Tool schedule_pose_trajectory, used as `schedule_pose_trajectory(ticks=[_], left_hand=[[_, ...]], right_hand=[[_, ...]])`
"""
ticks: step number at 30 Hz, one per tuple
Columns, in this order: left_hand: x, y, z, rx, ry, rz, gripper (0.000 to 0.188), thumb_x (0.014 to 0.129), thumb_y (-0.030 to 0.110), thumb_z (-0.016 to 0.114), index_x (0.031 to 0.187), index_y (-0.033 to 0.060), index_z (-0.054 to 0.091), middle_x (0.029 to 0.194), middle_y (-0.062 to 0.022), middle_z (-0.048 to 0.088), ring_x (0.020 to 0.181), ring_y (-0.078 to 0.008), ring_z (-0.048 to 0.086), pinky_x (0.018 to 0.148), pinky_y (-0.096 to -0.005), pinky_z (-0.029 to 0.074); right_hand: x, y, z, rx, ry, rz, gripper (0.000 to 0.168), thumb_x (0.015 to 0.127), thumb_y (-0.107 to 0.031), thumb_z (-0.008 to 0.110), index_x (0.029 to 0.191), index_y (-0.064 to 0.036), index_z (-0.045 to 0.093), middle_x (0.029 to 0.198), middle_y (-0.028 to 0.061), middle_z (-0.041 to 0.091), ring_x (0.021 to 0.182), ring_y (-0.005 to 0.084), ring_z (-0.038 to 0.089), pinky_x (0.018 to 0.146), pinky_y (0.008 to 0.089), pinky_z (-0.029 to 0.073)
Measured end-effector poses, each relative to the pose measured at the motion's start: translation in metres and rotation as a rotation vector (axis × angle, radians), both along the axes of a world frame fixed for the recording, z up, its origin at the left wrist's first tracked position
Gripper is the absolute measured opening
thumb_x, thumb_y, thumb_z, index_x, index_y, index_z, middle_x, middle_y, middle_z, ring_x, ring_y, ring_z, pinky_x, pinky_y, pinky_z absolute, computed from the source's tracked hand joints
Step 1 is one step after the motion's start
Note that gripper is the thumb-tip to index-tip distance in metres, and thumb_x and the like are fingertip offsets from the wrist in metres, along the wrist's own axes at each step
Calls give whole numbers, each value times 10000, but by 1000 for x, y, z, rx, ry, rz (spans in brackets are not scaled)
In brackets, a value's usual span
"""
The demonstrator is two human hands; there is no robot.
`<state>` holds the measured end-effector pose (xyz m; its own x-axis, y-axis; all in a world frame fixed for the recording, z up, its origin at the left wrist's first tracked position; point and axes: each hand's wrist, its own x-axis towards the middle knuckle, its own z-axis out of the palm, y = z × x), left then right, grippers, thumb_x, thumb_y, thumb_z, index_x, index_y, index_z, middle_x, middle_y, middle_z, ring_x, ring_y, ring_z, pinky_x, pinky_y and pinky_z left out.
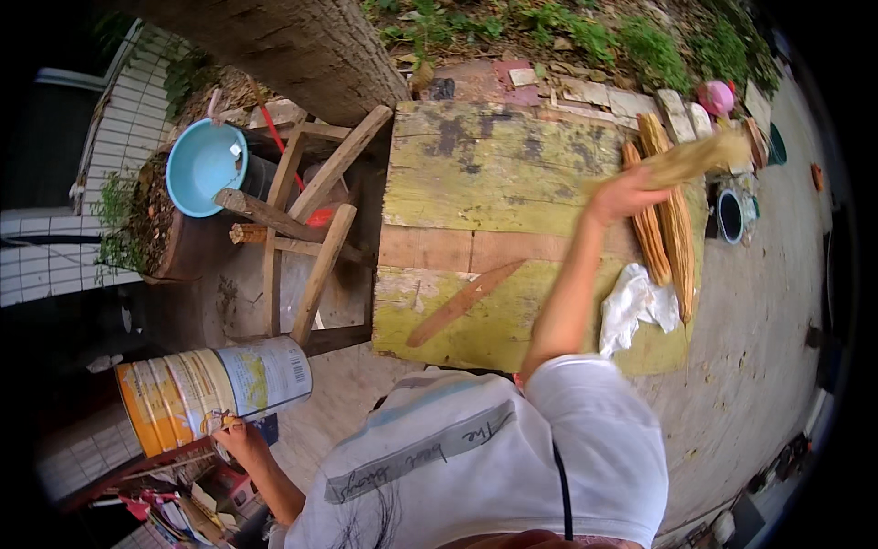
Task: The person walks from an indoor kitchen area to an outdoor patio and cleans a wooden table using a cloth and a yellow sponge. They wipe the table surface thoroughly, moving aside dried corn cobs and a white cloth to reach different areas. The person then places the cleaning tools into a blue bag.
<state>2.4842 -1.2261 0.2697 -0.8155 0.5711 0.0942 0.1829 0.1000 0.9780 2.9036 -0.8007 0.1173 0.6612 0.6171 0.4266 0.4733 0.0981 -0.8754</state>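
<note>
My right hand [623,197] grips a pale fibrous bundle, probably a peeled dried luffa [696,159], blurred by motion. It is over the right part of a weathered yellow wooden tabletop [480,171]. Beneath it lie two long, ridged, dried luffa gourds, a shorter brown one [648,240] and a longer tan one [679,237]. Crumpled white plastic or cloth [634,302] lies beside their near ends. Low on the left, my left hand [239,439] has its fingers against the side of a large printed metal can [212,391]. The can bears writing; its far side is hidden.
A rough wooden stool frame [281,206] stands left of the table, by a light-blue basin [206,168]. A tree trunk [302,48] rises behind. Plants and broken tiles [590,92] line the far edge. A dark bucket [730,216] stands right on concrete.
</note>
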Motion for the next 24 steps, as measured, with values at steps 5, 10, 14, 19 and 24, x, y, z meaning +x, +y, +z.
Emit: schedule_pose_trajectory(ticks=[5, 10, 14, 19, 24], left_hand=[[19, 4, 9, -50, -2, 98, 647, 696, 260, 648, 1182, -17, 322, 1079, -101, 456, 963, -200, 468, 827, -331, 386], [-2, -28, -3, -264, 473, 186, 323, 835, 216, 495, 1030, -37, 441, 1000, -132, 491, 881, -215, 481, 749, -326, 400], [-23, -34, -14, -229, 185, 208, 485, 740, 235, 581, 1102, 7, 352, 1101, -107, 427, 970, -197, 445, 832, -325, 376], [-8, -13, 0, -140, 73, 196, 686, 671, 229, 641, 1216, 14, 285, 1112, -85, 424, 986, -189, 443, 861, -320, 366], [5, 33, 16, -139, 54, 108, 731, 694, 342, 653, 1226, -2, 289, 1192, -125, 410, 1036, -237, 436, 876, -370, 352]], right_hand=[[-164, -39, -22, -579, -231, 1044, 313, 826, -216, 470, 1078, -34, 510, 838, 89, 575, 744, 180, 531, 673, 309, 435], [-79, 15, 54, 59, 157, 404, 209, 847, -225, 473, 930, -43, 535, 744, 28, 546, 645, 118, 492, 597, 279, 420], [-84, 49, -102, -555, -156, 472, 251, 844, -221, 453, 994, -22, 480, 849, 120, 522, 685, 197, 522, 590, 328, 447], [-182, -36, -24, -433, -165, 977, 401, 794, -190, 492, 1185, -106, 463, 1036, 242, 506, 907, 345, 532, 767, 386, 437], [-196, -50, -124, -852, -121, 736, 344, 814, -204, 486, 1126, -60, 491, 1003, 182, 543, 903, 355, 517, 785, 394, 419]])
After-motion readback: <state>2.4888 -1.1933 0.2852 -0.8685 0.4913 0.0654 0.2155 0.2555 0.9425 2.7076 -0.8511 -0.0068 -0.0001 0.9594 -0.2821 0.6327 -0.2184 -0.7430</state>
